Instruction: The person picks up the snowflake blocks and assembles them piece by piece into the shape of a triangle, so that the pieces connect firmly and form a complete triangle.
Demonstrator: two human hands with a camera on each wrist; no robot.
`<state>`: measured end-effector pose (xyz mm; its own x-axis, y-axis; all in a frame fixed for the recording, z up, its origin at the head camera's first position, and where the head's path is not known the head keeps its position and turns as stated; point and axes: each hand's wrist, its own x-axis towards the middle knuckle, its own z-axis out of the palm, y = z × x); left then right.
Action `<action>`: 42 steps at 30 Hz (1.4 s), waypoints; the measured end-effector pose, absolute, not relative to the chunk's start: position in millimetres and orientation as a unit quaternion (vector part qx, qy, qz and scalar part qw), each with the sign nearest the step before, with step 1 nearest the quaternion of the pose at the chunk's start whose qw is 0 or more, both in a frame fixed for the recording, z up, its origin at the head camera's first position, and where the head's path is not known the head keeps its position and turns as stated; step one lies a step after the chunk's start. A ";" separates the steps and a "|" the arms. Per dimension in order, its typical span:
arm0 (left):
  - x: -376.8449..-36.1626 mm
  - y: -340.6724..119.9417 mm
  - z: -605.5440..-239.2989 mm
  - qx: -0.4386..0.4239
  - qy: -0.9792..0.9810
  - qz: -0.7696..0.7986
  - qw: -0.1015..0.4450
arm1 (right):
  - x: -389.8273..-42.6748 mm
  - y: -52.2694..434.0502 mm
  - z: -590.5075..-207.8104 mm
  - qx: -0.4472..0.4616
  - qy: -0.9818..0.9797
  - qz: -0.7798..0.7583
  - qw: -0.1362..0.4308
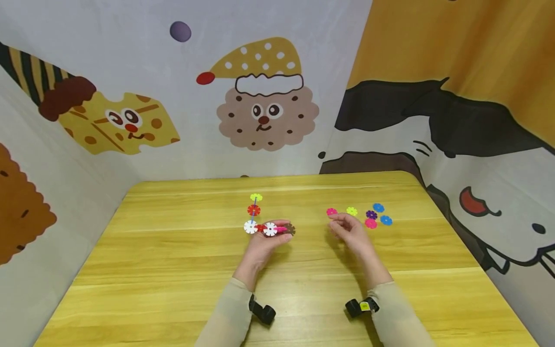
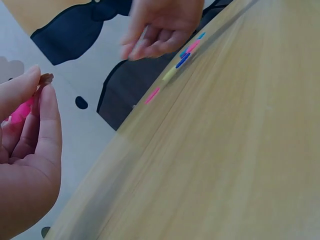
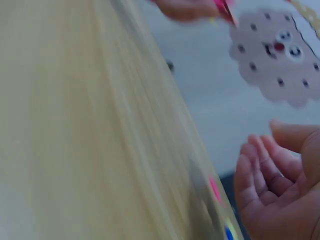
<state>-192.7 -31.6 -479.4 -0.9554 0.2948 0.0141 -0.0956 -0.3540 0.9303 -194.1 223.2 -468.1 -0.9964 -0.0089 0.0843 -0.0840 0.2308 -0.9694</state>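
Behind everything we see a printed backdrop [image 1: 329, 38] with cartoon faces, and in front of it the wood-grained worktop [image 1: 173, 260]. Two pale sleeves [image 1: 231, 308] reach in from the near edge. The left hand [image 1: 262, 243] has its grip clenched in a pinch, thumb and finger on the brown end of a chain. The right hand [image 1: 353, 233] has a released grip, its fingers loosely bent around nothing, near the loose discs. The chain of notched discs [image 1: 253, 210] bends into an L: yellow-green at the far tip, then red, a white corner, and red, white, pink and brown running to the left hand, with blue pieces linking the far leg. We see a black wrist camera [image 1: 262, 311] on each cuff. Smallest are six loose discs on the worktop: a pink one [image 1: 331, 211] nearest the right fingertips, a yellow-green one [image 1: 351, 211], then two blue, one purple and another pink clustered together.
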 end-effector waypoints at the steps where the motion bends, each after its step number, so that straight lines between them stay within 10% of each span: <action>1: -192.8 -32.1 -479.3 0.090 0.556 0.818 0.120 | -194.8 231.7 -467.9 0.029 -0.803 0.595 0.036; 42: -185.5 -44.7 -461.7 0.137 0.554 0.804 0.169 | -205.6 331.0 -483.8 -0.104 -0.925 0.363 0.047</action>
